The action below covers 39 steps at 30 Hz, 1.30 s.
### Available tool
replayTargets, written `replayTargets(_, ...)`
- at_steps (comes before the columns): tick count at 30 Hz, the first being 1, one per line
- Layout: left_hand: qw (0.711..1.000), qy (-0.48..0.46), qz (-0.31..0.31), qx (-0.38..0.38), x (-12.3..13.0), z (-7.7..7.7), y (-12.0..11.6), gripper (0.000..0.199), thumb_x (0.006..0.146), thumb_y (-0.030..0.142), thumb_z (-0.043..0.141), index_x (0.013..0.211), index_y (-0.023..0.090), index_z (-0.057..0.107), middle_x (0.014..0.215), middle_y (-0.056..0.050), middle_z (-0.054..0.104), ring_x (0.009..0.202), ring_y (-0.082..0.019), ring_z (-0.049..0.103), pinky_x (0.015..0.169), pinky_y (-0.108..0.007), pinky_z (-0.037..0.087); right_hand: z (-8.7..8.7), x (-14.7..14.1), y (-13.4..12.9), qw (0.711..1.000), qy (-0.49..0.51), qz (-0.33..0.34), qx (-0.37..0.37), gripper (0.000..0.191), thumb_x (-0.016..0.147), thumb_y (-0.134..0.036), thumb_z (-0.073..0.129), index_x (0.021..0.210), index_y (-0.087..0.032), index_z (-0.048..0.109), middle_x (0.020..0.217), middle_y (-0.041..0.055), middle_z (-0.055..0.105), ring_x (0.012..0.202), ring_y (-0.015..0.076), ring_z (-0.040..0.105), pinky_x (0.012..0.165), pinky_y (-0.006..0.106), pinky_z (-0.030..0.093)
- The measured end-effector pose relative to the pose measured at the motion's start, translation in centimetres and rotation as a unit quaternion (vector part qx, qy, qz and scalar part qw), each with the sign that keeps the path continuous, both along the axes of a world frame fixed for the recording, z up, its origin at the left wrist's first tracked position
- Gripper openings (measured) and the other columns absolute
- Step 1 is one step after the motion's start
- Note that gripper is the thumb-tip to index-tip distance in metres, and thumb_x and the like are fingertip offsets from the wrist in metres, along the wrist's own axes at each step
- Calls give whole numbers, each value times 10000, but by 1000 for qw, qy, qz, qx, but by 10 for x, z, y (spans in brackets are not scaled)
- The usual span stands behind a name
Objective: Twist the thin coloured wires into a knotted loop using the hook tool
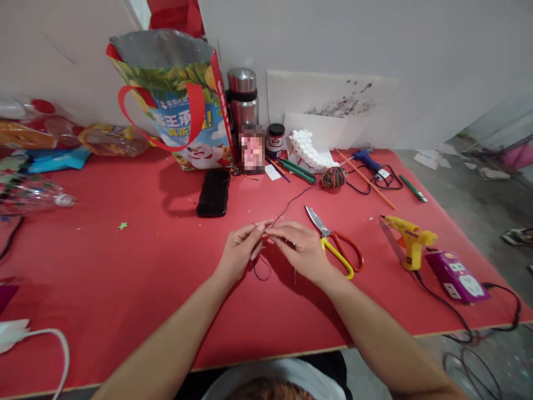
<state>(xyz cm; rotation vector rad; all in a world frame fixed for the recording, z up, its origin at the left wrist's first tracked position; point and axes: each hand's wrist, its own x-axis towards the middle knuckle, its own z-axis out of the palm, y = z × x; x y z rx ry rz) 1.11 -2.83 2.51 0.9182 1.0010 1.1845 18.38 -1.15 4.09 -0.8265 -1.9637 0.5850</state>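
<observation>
Both hands meet over the middle of the red table, fingertips nearly touching. My left hand (245, 247) is closed in a pinch on thin dark yarn, and a small loop of yarn (262, 270) hangs below it. My right hand (297, 244) pinches the yarn at the same spot. Below its palm shows the end of a thin pale rod (295, 276); how it is held is hidden. From the fingers the strand runs up to a multicoloured yarn ball (333, 177). Scissors (331, 236) with one red and one yellow handle lie open just right of my right hand.
A black phone (214, 193), a printed bag (179, 111) and a steel thermos (243, 94) stand or lie beyond the hands. A green cutter (296, 170) lies near the ball. At right are a yellow glue gun (412, 244) and a purple box (458, 276) with cords.
</observation>
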Motion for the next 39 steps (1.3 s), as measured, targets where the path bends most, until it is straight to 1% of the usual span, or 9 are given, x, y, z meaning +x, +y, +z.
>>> replayTargets(10,999,-23,33,-5,4,5,0,319,875,431,760,1024,156,817,428,82,411,386,-39,274,426,-194,235,5,0,0,996,46,-24,-77,239,935,-93,643,1038,-246,794,1006,49,813,938,181,757,867,325,596)
replayTargets(12,994,-83,63,-26,-1,5,5,269,870,368,754,1026,157,816,521,32,580,383,-22,272,410,-180,223,4,0,0,994,38,-24,-103,205,929,-122,649,998,-241,801,930,42,804,837,175,749,793,310,588)
replayTargets(15,980,-174,69,-61,-11,6,14,277,829,317,759,1049,157,806,933,-93,794,379,11,271,366,-167,166,2,1,2,979,54,-66,-185,142,913,-184,664,922,-215,802,808,28,780,580,132,669,612,274,541)
replayTargets(19,980,-180,46,-68,-13,6,16,291,846,302,746,1077,135,802,891,-110,801,371,14,276,364,-145,188,7,5,6,945,156,-119,-262,146,895,-274,690,951,-199,802,772,26,770,514,108,613,543,250,504)
replayTargets(24,980,-180,46,-74,-11,4,15,233,870,269,728,1057,152,802,1088,-140,792,392,29,285,368,-130,212,17,7,4,932,136,19,-336,157,847,-328,748,888,-191,814,623,-6,694,503,108,581,511,238,473)
replayTargets(27,968,-226,36,-101,-17,6,17,227,878,276,699,1061,186,798,1076,-105,799,379,15,209,335,-145,153,11,5,8,919,80,0,-387,132,828,-281,733,818,-171,805,527,-22,648,464,105,567,483,227,445)
replayTargets(34,994,-76,-46,-67,-4,5,6,310,916,371,700,1091,134,796,819,-80,782,396,-9,219,433,-211,314,-2,9,18,922,156,-137,-327,170,842,-297,736,927,-168,808,702,23,755,482,116,588,508,264,499)
replayTargets(36,997,-30,-40,-58,3,3,2,337,924,436,692,1026,134,802,526,22,604,384,-32,209,422,-214,235,0,6,11,950,118,-125,-260,133,878,-263,717,935,-187,810,782,42,785,585,148,667,603,290,563)
replayTargets(39,999,13,-26,-42,6,1,-1,346,922,484,690,933,152,790,399,94,351,385,-58,232,434,-220,197,1,-2,-2,990,42,-87,-107,180,947,-176,634,986,-220,804,979,74,808,899,201,754,850,349,607)
